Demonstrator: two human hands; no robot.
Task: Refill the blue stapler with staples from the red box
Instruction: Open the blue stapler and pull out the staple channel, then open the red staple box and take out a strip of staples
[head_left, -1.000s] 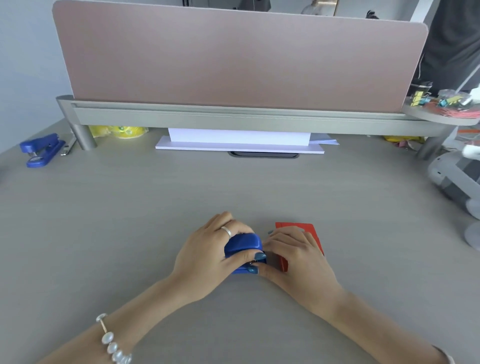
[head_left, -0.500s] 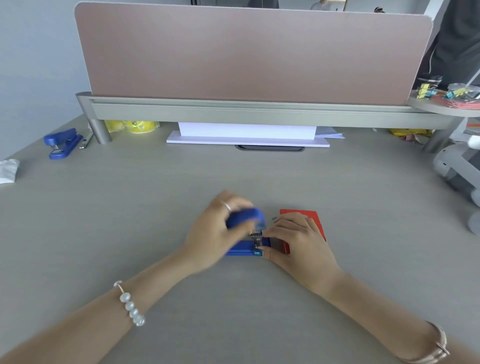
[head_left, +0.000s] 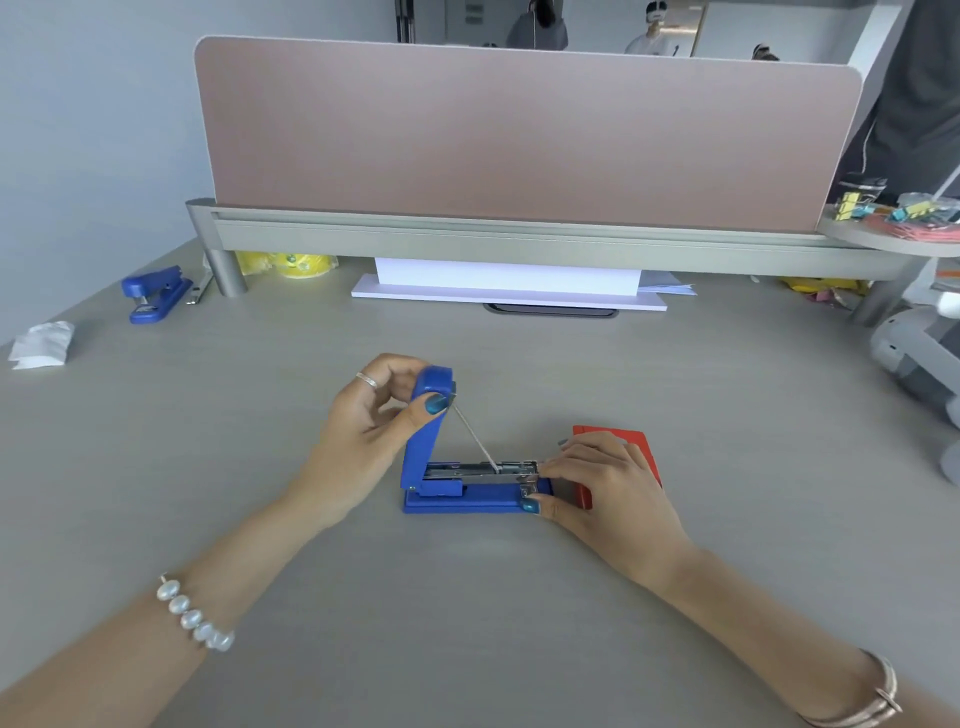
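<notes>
The blue stapler (head_left: 470, 488) sits at frame centre, base flat on the tabletop, its lid swung up near vertical, the metal staple channel exposed and a thin spring stretched across. The red box (head_left: 631, 449) lies just right of it.

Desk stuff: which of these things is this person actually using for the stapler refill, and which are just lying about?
In use:
blue stapler, cover lifted by the left hand, front steadied by the right hand
red box

Lying about:
second blue stapler
crumpled tissue
white paper stack
binder clips on the side shelf
</notes>
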